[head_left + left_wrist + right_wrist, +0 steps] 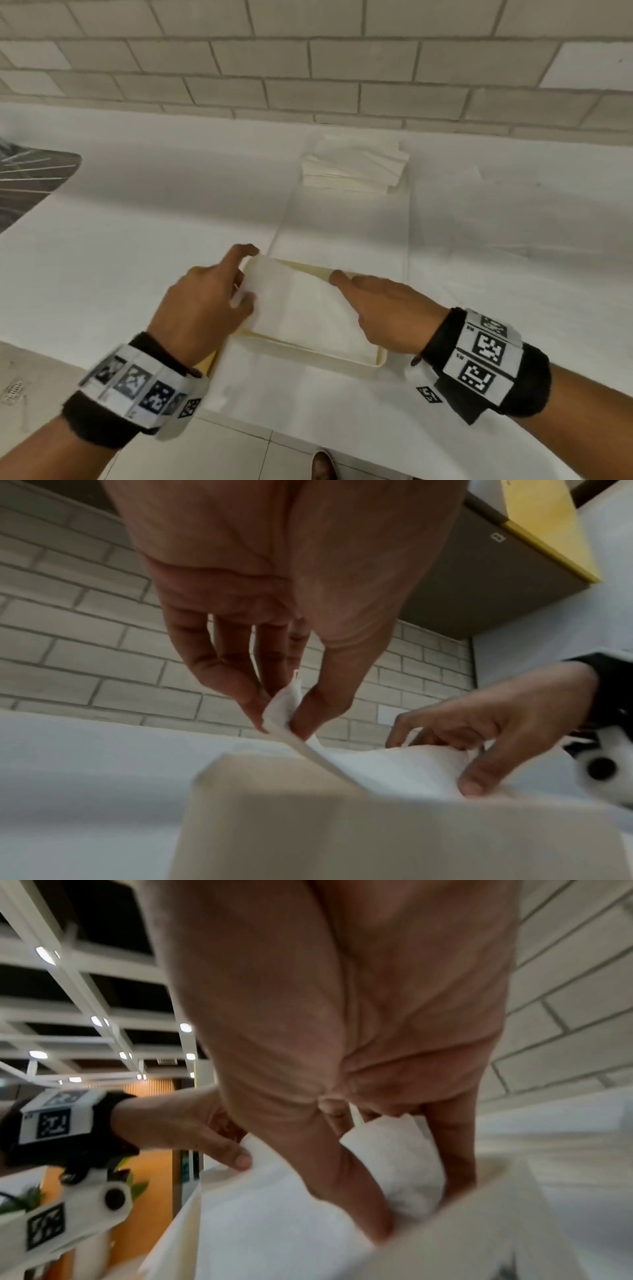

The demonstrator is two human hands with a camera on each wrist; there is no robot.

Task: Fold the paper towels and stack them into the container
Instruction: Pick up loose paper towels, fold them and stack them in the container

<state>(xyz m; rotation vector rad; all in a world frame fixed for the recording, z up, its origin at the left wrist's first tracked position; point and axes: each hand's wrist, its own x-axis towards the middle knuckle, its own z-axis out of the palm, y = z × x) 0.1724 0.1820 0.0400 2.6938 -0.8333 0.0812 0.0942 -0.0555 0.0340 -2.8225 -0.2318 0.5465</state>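
A folded white paper towel (pixel 301 308) lies across a shallow cream container (pixel 308 358) near the table's front edge. My left hand (pixel 248 274) pinches the towel's left edge between thumb and fingers; the left wrist view shows this pinch (pixel 281 723) on a raised corner. My right hand (pixel 346 284) holds the towel's right edge. In the right wrist view its thumb and fingers (pixel 421 1204) sit on either side of the folded edge, inside the container wall (pixel 479 1231). A stack of paper towels (pixel 356 164) lies further back.
A tiled wall (pixel 308 68) runs along the back of the white table. A dark patterned object (pixel 30 181) sits at the far left. An unfolded white sheet (pixel 342 222) lies between stack and container. Floor tiles and a shoe (pixel 322 464) show below the table's edge.
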